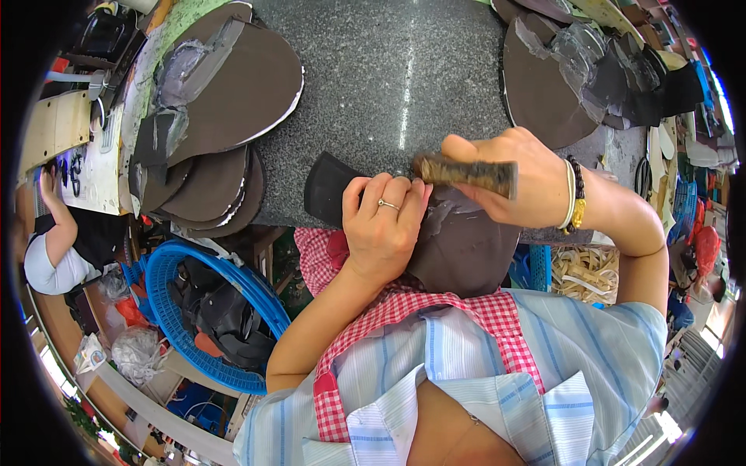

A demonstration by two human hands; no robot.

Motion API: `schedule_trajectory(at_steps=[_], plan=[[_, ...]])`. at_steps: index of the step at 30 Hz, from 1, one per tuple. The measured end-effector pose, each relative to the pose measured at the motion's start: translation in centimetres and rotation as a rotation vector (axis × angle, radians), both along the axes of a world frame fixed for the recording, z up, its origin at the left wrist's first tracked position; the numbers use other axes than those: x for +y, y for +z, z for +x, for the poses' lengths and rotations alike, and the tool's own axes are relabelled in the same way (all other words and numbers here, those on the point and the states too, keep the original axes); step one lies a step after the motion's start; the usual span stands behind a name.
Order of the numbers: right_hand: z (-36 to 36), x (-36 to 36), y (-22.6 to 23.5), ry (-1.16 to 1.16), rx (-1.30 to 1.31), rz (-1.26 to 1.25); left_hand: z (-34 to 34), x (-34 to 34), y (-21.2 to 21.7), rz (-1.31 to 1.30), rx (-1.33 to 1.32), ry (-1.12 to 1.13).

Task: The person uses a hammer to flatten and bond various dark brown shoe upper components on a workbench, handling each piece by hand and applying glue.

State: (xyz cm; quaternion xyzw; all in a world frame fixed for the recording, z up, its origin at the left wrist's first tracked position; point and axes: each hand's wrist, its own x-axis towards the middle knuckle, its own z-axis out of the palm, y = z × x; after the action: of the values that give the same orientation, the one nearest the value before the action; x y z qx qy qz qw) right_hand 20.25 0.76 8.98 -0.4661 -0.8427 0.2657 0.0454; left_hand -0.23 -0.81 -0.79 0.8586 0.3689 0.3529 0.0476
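At the near edge of the table, my left hand (381, 225) presses its bent fingers together on a black curved piece (330, 186) and the edge of a dark brown rounded piece (466, 252). The brown piece hangs over the table edge against my apron, with a greyish film on its upper part. In my right hand (513, 175) is a short brown tool with a rough, worn surface (466, 175), its fingers wrapped round it. One end of the tool is close by my left fingertips; what it touches is hidden.
Brown rounded pieces with black parts are stacked on the grey speckled table (350, 85), at left (241, 85) and right (536, 93). Below left stands a blue basket (155, 272) of black pieces. Pale strips (587, 272) lie low at right. Another person's arm (58, 221) shows far left.
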Motion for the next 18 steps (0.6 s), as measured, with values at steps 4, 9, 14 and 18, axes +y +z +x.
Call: schedule_trajectory(at_steps=[4, 9, 14, 18], plan=[[-0.2, -0.7, 1.2, 0.054, -0.154, -0.020, 0.1, 0.5, 0.7, 0.001, 0.011, -0.058], [2.4, -0.2, -1.1, -0.259, 0.183, 0.082, -0.7, 2.2, 3.8, 0.167, 0.140, -0.086], [11.5, -2.4, 0.3, -0.547, 0.135, 0.469, -6.8, 10.7, 13.7, 0.473, 0.308, 0.082], [20.3, -3.7, -0.1, -0.893, 0.115, 0.473, -2.7, 16.5, 14.7, 0.491, 0.250, 0.024]])
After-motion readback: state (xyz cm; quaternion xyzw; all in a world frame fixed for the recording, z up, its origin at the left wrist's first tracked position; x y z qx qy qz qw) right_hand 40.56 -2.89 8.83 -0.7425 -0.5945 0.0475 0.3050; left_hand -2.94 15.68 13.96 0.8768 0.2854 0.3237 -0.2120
